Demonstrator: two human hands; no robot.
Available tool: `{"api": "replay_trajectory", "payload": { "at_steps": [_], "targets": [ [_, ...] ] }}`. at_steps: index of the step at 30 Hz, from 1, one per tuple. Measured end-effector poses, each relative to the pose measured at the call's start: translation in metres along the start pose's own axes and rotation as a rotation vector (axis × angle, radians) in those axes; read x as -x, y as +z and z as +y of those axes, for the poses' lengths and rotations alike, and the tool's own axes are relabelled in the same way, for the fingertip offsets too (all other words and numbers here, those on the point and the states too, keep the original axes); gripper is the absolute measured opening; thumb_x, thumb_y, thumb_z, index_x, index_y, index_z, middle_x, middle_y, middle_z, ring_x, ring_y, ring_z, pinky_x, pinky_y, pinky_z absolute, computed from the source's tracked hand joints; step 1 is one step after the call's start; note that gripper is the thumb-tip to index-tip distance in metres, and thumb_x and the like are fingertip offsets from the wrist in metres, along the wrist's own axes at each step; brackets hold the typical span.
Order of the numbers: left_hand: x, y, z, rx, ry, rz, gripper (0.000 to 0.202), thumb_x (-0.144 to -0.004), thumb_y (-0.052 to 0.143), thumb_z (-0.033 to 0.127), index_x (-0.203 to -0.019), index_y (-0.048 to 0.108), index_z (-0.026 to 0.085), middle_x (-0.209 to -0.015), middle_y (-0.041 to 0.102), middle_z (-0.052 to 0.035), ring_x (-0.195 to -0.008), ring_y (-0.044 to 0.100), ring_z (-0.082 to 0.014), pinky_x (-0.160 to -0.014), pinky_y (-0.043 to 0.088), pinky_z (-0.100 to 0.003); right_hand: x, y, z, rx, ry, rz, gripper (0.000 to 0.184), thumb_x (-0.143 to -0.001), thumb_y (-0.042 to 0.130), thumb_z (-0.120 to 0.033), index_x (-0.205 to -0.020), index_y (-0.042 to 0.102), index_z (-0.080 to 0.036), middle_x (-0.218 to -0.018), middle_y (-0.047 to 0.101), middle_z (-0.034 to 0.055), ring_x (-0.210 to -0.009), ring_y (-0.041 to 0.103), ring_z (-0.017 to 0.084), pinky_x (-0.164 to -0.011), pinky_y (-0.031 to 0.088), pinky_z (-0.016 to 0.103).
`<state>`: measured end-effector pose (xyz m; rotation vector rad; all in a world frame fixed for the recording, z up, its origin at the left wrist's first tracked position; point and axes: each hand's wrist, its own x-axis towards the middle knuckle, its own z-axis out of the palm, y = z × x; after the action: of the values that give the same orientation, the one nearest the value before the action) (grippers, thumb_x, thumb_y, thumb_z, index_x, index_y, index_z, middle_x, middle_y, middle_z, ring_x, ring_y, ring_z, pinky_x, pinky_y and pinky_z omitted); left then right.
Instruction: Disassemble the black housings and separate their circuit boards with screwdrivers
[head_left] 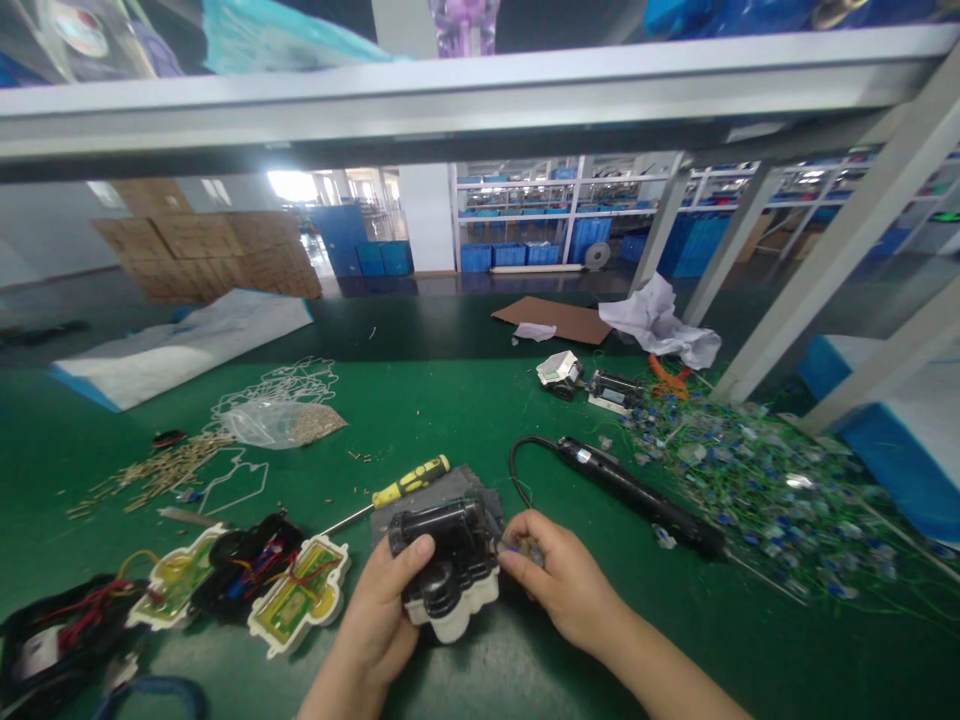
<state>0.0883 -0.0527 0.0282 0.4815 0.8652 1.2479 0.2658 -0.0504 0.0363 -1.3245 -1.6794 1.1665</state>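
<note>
My left hand [386, 600] is closed around a black-and-white plastic housing [442, 560], thumb on its black top. At the housing's right side my right hand [551, 570] pinches a small greyish piece; what it is I cannot make out. Under the housing lies a dark grey cloth [480, 485]. Just behind rests a yellow-handled screwdriver [412, 482], its shaft pointing left. To the right lies a black electric screwdriver [645, 500] with a cable and a long thin bit. Opened housings with circuit boards [296, 595] and red wires sit left of my hands.
Brass-coloured screws [169, 470], a plastic bag of small parts [289, 422] and bent white wires [289, 385] lie at left. A heap of green and blue pieces [757, 490] covers the right side. Blue-handled pliers [154, 690] lie front left. A shelf beam [480, 95] crosses above.
</note>
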Motion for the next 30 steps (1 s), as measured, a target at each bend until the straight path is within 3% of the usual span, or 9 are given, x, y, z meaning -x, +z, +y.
{"api": "replay_trajectory", "payload": {
  "at_steps": [5, 7, 13, 15, 18, 22, 26, 28, 30],
  "targets": [
    [-0.006, -0.008, 0.004, 0.037, -0.133, 0.037, 0.056, -0.057, 0.077, 0.022, -0.109, 0.058, 0.012, -0.091, 0.069, -0.0107, -0.081, 0.065, -0.0277, -0.076, 0.052, -0.038, 0.001, 0.0, -0.008, 0.261, -0.101, 0.047, 0.003, -0.074, 0.049, -0.019, -0.073, 0.047, -0.017, -0.064, 0.048, -0.0023, -0.058, 0.042, 0.011, -0.054, 0.026, 0.023],
    [-0.007, -0.008, 0.002, 0.045, -0.154, 0.043, 0.053, -0.058, 0.076, 0.021, -0.107, 0.059, 0.011, -0.093, 0.068, -0.011, -0.08, 0.066, -0.0275, -0.074, 0.053, -0.038, 0.001, 0.003, -0.009, 0.324, -0.105, 0.073, 0.005, -0.073, 0.047, -0.015, -0.069, 0.044, -0.018, -0.061, 0.046, -0.0033, -0.055, 0.041, 0.01, -0.053, 0.024, 0.023],
    [-0.005, -0.005, 0.003, 0.018, -0.085, 0.069, 0.056, -0.055, 0.076, 0.02, -0.107, 0.059, 0.01, -0.092, 0.069, -0.0105, -0.079, 0.066, -0.027, -0.073, 0.054, -0.036, -0.002, 0.009, -0.009, 0.441, -0.052, 0.159, 0.012, -0.07, 0.047, -0.011, -0.062, 0.041, -0.018, -0.055, 0.045, -0.0044, -0.051, 0.042, 0.009, -0.049, 0.024, 0.02],
    [-0.005, -0.007, 0.006, 0.019, -0.056, 0.097, 0.058, -0.054, 0.076, 0.019, -0.109, 0.058, 0.011, -0.089, 0.069, -0.0099, -0.079, 0.066, -0.0277, -0.072, 0.054, -0.036, -0.004, 0.005, -0.007, 0.481, -0.016, 0.188, 0.009, -0.069, 0.045, -0.009, -0.067, 0.048, -0.018, -0.056, 0.048, -0.0036, -0.052, 0.043, 0.01, -0.05, 0.025, 0.02],
    [-0.006, -0.011, 0.012, 0.036, -0.016, 0.145, 0.058, -0.055, 0.076, 0.017, -0.109, 0.057, 0.012, -0.085, 0.07, -0.0082, -0.08, 0.066, -0.0277, -0.071, 0.055, -0.036, -0.005, -0.001, -0.004, 0.535, 0.014, 0.18, 0.019, -0.07, 0.043, -0.008, -0.077, 0.059, -0.018, -0.064, 0.057, -0.0009, -0.059, 0.051, 0.012, -0.055, 0.031, 0.021],
    [-0.008, -0.013, 0.022, 0.091, 0.048, 0.231, 0.045, -0.059, 0.069, 0.012, -0.102, 0.059, 0.011, -0.076, 0.07, -0.0058, -0.075, 0.066, -0.0245, -0.068, 0.056, -0.033, -0.002, -0.011, -0.008, 0.651, 0.057, 0.151, 0.022, -0.067, 0.045, -0.007, -0.065, 0.063, -0.019, -0.069, 0.064, 0.0031, -0.068, 0.057, 0.017, -0.058, 0.032, 0.024],
    [-0.012, -0.017, 0.034, 0.153, 0.188, 0.353, 0.031, -0.064, 0.061, 0.011, -0.094, 0.06, 0.012, -0.067, 0.068, -0.0023, -0.061, 0.066, -0.019, -0.064, 0.056, -0.03, 0.006, -0.038, -0.017, 0.741, 0.112, 0.161, 0.02, -0.065, 0.048, -0.007, -0.058, 0.063, -0.019, -0.061, 0.062, 0.0038, -0.057, 0.056, 0.017, -0.05, 0.027, 0.024],
    [-0.015, -0.02, 0.036, 0.141, 0.235, 0.356, 0.031, -0.063, 0.063, 0.014, -0.094, 0.06, 0.013, -0.068, 0.068, -0.0015, -0.06, 0.065, -0.0179, -0.064, 0.055, -0.029, 0.009, -0.066, -0.021, 0.742, 0.118, 0.182, 0.019, -0.063, 0.051, -0.008, -0.056, 0.063, -0.02, -0.058, 0.061, 0.0013, -0.051, 0.054, 0.015, -0.047, 0.028, 0.022],
    [-0.017, -0.023, 0.033, 0.076, 0.249, 0.316, 0.037, -0.061, 0.069, 0.019, -0.096, 0.058, 0.014, -0.07, 0.067, -0.0007, -0.062, 0.064, -0.0181, -0.063, 0.054, -0.029, 0.009, -0.108, -0.025, 0.73, 0.113, 0.252, 0.016, -0.06, 0.055, -0.009, -0.054, 0.064, -0.021, -0.054, 0.06, -0.0012, -0.048, 0.053, 0.013, -0.047, 0.032, 0.021]
  ]
}}
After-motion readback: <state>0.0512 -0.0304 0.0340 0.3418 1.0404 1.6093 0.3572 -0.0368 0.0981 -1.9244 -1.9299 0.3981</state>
